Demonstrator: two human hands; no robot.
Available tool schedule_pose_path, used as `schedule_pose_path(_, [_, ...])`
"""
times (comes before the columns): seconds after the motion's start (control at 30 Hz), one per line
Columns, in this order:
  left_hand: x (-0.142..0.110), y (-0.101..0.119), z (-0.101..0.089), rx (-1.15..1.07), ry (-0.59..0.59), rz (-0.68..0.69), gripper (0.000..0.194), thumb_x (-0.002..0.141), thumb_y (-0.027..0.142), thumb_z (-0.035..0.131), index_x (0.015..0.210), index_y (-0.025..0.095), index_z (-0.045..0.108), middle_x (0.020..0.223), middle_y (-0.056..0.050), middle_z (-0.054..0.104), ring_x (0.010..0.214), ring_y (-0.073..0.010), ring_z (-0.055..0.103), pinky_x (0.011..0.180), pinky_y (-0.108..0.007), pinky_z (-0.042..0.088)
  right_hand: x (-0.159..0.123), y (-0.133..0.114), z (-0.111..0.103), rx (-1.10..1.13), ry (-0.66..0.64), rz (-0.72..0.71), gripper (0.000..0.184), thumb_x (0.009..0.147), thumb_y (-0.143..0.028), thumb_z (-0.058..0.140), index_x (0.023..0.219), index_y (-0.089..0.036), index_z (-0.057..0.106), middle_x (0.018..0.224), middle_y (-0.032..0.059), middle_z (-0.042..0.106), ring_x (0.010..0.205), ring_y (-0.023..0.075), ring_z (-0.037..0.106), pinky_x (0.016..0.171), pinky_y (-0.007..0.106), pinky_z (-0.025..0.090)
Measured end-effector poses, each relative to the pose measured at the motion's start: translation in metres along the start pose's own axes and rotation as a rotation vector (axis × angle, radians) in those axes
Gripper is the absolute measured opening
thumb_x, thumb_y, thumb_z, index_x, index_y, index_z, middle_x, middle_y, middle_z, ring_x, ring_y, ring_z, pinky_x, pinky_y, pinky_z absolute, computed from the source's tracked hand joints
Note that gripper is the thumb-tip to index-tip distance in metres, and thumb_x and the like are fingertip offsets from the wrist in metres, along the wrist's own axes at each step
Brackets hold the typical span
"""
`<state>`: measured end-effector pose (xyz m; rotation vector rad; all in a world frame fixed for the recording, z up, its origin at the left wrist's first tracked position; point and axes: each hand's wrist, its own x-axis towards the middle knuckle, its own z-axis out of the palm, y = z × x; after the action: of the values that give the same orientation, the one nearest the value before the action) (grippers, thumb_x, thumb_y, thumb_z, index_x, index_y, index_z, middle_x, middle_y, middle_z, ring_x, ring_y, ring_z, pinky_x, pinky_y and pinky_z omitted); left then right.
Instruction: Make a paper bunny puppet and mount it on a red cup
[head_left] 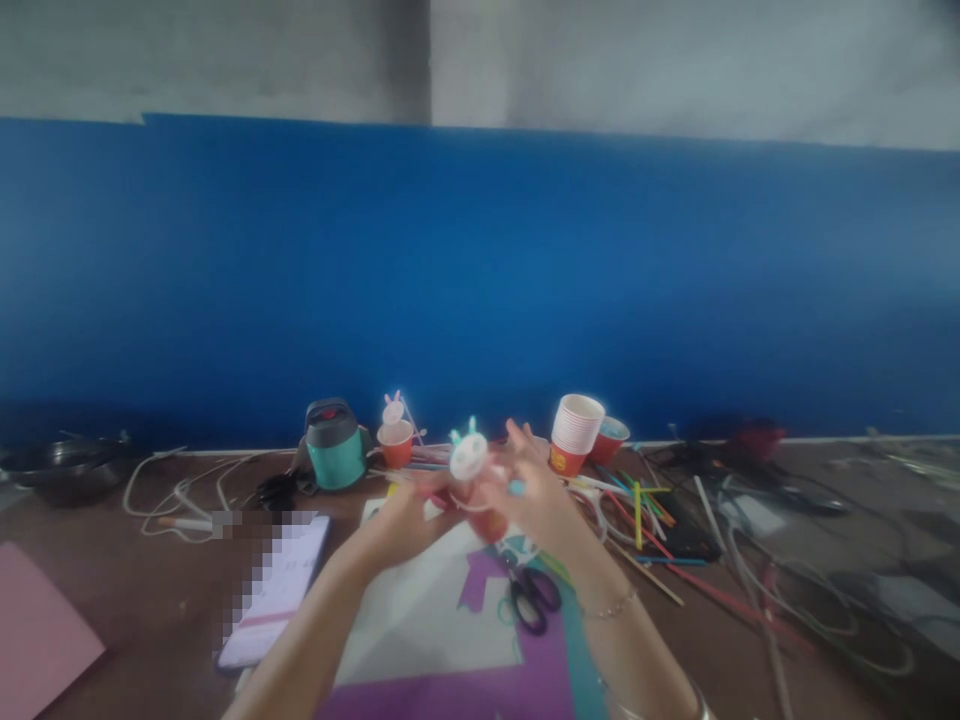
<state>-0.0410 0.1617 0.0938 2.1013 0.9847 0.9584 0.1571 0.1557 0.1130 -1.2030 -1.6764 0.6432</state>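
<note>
Teal container [335,458] w/ dark lid stands upright nr the worktop's [165,620] back edge, L of ctr. Dark, shiny pot [67,465] sits twd the back L corner, blurry. Pale cords [180,490] loop btwn the two; small black item [276,492] just beside the container, can't ID. Phone [292,575] lies screen up, lit, L of ctr twd the front edge, partly pixelated. More cords [832,610] tangle nr the R edge. Blue panel [480,280] runs behind the back edge, grey wall [675,70] above.
</note>
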Motion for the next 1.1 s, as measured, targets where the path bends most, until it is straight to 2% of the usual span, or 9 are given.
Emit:
schedule_pose_path(0.13, [0.0, -0.007, -0.007, -0.141, 0.034, -0.069, 0.012, 0.083, 0.031, 0.059, 0.084, 0.019, 0.059, 0.086, -0.003, 0.062, 0.081, -0.0177, 0.057, 0.073, -0.027, 0.044, 0.003, -0.006, -0.012, 0.12, 0.281, 0.104, 0.024, 0.078, -0.038, 0.059, 0.092, -0.019, 0.067, 0.134, 0.0132, 0.052, 0.111, 0.0299, 0.056, 0.091, 0.044, 0.046])
schedule_pose_path(0.2, [-0.001, -0.009, -0.011, -0.236, 0.014, -0.09, 0.014, 0.084, 0.032, 0.058, 0.083, 0.018, 0.057, 0.083, -0.003, 0.059, 0.079, -0.0169, 0.054, 0.07, -0.026, 0.042, 0.005, -0.005, -0.013, 0.191, 0.261, 0.236, 0.03, 0.076, -0.042, 0.061, 0.092, -0.017, 0.066, 0.113, 0.0133, 0.064, 0.092, 0.0259, 0.063, 0.076, 0.038, 0.051])
schedule_pose_path(0.33, [-0.003, -0.015, -0.013, -0.433, -0.025, -0.088, 0.02, 0.084, 0.037, 0.06, 0.084, 0.018, 0.056, 0.082, -0.002, 0.056, 0.078, -0.0165, 0.051, 0.069, -0.026, 0.04, 0.006, -0.003, -0.008, 0.354, -0.123, 0.346, 0.04, 0.074, -0.05, 0.065, 0.091, -0.015, 0.07, 0.081, 0.0063, 0.069, 0.069, 0.018, 0.063, 0.058, 0.028, 0.049])
schedule_pose_path(0.4, [-0.002, -0.019, -0.01, -0.544, 0.052, -0.094, 0.023, 0.084, 0.038, 0.061, 0.096, 0.019, 0.058, 0.092, -0.003, 0.059, 0.084, -0.0178, 0.053, 0.074, -0.027, 0.041, 0.006, -0.003, -0.004, 0.407, -0.214, 0.34, 0.042, 0.072, -0.052, 0.068, 0.091, -0.014, 0.071, 0.076, 0.0049, 0.069, 0.063, 0.0156, 0.062, 0.058, 0.027, 0.049])
schedule_pose_path(0.5, [0.0, -0.027, 0.002, -0.702, 0.236, -0.14, 0.041, 0.085, 0.041, 0.061, 0.12, 0.024, 0.052, 0.113, -0.006, 0.06, 0.102, -0.0211, 0.054, 0.087, -0.03, 0.041, 0.005, -0.003, 0.002, 0.462, -0.181, 0.376, 0.044, 0.066, -0.051, 0.074, 0.089, -0.013, 0.073, 0.075, 0.0063, 0.071, 0.066, 0.0174, 0.065, 0.065, 0.03, 0.053])
schedule_pose_path(0.57, [0.002, -0.03, 0.012, -0.766, 0.275, -0.157, 0.05, 0.08, 0.043, 0.067, 0.124, 0.024, 0.051, 0.119, -0.008, 0.059, 0.11, -0.0237, 0.052, 0.092, -0.032, 0.04, 0.006, -0.003, 0.005, 0.468, -0.148, 0.389, 0.043, 0.065, -0.05, 0.075, 0.086, -0.013, 0.074, 0.074, 0.0074, 0.071, 0.067, 0.0191, 0.067, 0.067, 0.031, 0.054])
schedule_pose_path(0.73, [0.004, -0.026, 0.032, -0.907, 0.278, -0.206, 0.055, 0.073, 0.038, 0.076, 0.12, 0.019, 0.055, 0.11, -0.01, 0.064, 0.1, -0.0255, 0.06, 0.085, -0.034, 0.046, 0.008, -0.001, 0.009, 0.403, -0.092, 0.358, 0.04, 0.063, -0.051, 0.076, 0.075, -0.012, 0.074, 0.064, 0.0065, 0.069, 0.059, 0.0185, 0.065, 0.057, 0.029, 0.052])
schedule_pose_path(0.93, [0.004, -0.025, 0.026, -1.042, 0.253, -0.224, 0.052, 0.07, 0.039, 0.077, 0.113, 0.014, 0.061, 0.103, -0.012, 0.068, 0.092, -0.0264, 0.064, 0.081, -0.034, 0.05, 0.008, 0.006, 0.017, 0.396, -0.03, 0.276, 0.037, 0.066, -0.049, 0.073, 0.072, -0.013, 0.073, 0.06, 0.0053, 0.068, 0.052, 0.0158, 0.062, 0.05, 0.025, 0.048])
schedule_pose_path(1.1, [0.001, -0.032, 0.023, -1.071, 0.186, -0.277, 0.054, 0.072, 0.037, 0.076, 0.118, 0.014, 0.06, 0.103, -0.013, 0.069, 0.093, -0.0262, 0.065, 0.083, -0.035, 0.05, 0.008, 0.01, 0.026, 0.447, 0.035, 0.213, 0.038, 0.067, -0.046, 0.073, 0.091, -0.016, 0.076, 0.07, 0.0047, 0.07, 0.057, 0.0156, 0.062, 0.051, 0.025, 0.048])
